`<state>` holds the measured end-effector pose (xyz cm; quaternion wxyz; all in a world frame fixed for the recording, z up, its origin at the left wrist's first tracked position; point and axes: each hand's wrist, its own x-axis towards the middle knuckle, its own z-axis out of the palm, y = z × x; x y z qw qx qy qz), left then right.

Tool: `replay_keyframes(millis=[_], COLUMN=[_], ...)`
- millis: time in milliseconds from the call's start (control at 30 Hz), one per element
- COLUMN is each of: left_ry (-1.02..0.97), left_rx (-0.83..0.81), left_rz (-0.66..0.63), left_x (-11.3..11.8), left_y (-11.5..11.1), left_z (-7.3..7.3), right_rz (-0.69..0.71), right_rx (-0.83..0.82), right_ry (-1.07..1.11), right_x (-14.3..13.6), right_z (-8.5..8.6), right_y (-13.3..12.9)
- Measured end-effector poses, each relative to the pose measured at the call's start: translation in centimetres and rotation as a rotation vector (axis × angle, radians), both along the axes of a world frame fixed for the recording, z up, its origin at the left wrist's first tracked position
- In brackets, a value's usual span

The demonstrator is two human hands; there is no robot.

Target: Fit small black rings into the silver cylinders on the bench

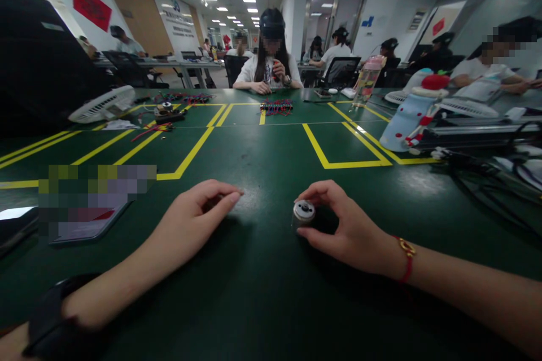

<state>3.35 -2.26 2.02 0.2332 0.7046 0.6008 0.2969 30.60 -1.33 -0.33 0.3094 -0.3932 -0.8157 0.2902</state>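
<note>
A small silver cylinder that looks like an electric motor [304,211] stands upright on the green table [271,293], its round end face with dark holes turned up. Around it curve the thumb and fingers of my right hand [345,225], which grips it from the right. My left hand [201,208] is just above the table to the left of the motor, apart from it. Its thumb and fingertips are pressed together; whatever lies between them, if anything, is too small to make out.
A phone [99,217] lies at the left. Wired parts [167,113] and a white fan [104,104] are farther back. Opposite sits a person [269,62] behind a row of wired pieces [276,107]. At the right are a blue bottle [402,121] and black cables [478,175].
</note>
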Motion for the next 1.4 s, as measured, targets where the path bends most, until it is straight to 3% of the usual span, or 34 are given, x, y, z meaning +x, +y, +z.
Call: replay_keyframes(millis=[133, 300, 500, 767, 967, 1100, 1267, 1400], left_ry=[-0.007, -0.017, -0.031, -0.061, 0.018, 0.086, 0.089, 0.023], left_rx=[0.095, 0.122, 0.100, 0.139, 0.023, 0.048, 0.050, 0.028], left_rz=[-0.239, -0.309, -0.330, -0.237, -0.341, -0.368, -0.368, -0.300], left_x=[4.6, 7.4, 7.2, 6.2, 5.3, 5.3, 5.7, 4.8], left_y=[0.2, 0.7, 0.8, 0.7, 0.4, 0.5, 0.5, 0.4], left_z=[1.0, 1.6, 1.5, 1.9, -1.1, -2.5, -2.4, -1.5], right_rz=[0.018, 0.031, 0.023, 0.031, 0.021, 0.004, 0.013, -0.006], right_rx=[-0.058, -0.046, -0.044, -0.013, -0.004, 0.010, 0.004, 0.022], right_ry=[0.076, 0.091, 0.059, 0.010, -0.002, -0.005, 0.006, 0.000], right_x=[-0.1, 0.0, -0.2, 0.3, 0.2, 0.3, 0.2, 0.7], right_z=[-0.8, -1.0, -1.0, -0.5, -0.2, -0.2, -0.3, -0.1], right_y=[0.0, 0.2, 0.3, 0.3, 0.2, 0.1, 0.0, 0.2])
